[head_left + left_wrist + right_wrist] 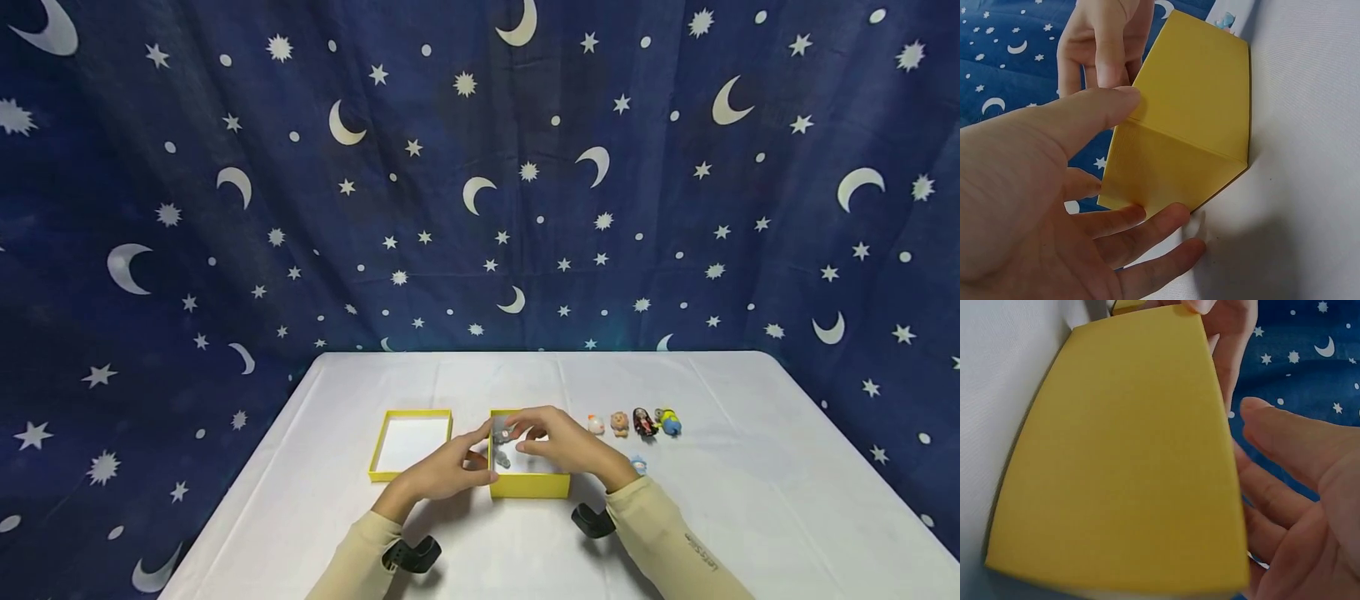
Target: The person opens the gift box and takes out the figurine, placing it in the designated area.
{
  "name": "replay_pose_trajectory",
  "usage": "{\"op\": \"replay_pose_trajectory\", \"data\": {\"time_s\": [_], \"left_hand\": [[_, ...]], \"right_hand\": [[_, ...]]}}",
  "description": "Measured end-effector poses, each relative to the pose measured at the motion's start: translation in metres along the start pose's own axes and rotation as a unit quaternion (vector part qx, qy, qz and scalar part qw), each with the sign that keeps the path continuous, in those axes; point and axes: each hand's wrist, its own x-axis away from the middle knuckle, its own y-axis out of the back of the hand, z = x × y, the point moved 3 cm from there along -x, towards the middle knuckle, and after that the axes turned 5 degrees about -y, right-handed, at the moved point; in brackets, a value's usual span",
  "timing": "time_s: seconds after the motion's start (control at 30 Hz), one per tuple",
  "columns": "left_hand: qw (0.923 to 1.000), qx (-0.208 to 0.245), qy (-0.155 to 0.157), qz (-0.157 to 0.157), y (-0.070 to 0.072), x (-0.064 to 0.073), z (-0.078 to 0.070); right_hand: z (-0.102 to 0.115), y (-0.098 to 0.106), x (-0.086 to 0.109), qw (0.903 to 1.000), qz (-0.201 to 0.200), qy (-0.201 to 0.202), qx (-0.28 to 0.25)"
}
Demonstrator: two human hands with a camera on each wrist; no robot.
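A yellow box (529, 486) with a white inside stands open-topped on the table. My left hand (447, 468) holds its left side, the thumb at the front corner and the fingers along the side wall. Over the box's opening hovers my right hand (562, 440), fingers bent and thumb apart, with nothing visible between them. Inside, by the left wall, are a grey figurine (501, 433) close to the right fingertips and a smaller grey piece (502, 459). Whether the right fingertips touch the figurine, I cannot tell. In the right wrist view the box wall (1122, 450) partly hides the right fingers.
Left of the box lies a shallow yellow-rimmed lid (412, 442), white inside up. To the right, a white figurine (596, 424), a tan one (619, 424), a dark one (645, 422) and a yellow-blue one (668, 422) form a row. A light-blue figurine (638, 464) sits nearer, beside the right wrist.
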Motion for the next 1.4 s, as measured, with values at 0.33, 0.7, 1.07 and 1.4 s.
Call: {"op": "replay_pose_trajectory", "data": {"time_s": [0.33,0.7,1.07,1.4], "left_hand": [[0.9999,0.010,0.010,0.009,-0.009,0.007,0.005],[1.0000,0.001,-0.001,0.007,-0.007,0.007,0.006],[0.9999,-0.009,0.001,0.007,-0.004,0.002,0.004],[0.9999,-0.012,0.001,0.002,0.000,0.001,-0.001]], "right_hand": [[-0.005,-0.025,-0.003,0.9973,0.068,-0.024,0.008],[-0.002,-0.038,-0.009,0.9952,0.078,-0.025,0.053],[-0.002,-0.035,-0.014,0.9920,0.070,-0.051,0.091],[-0.007,-0.027,-0.018,0.9977,0.040,-0.047,0.029]]}}
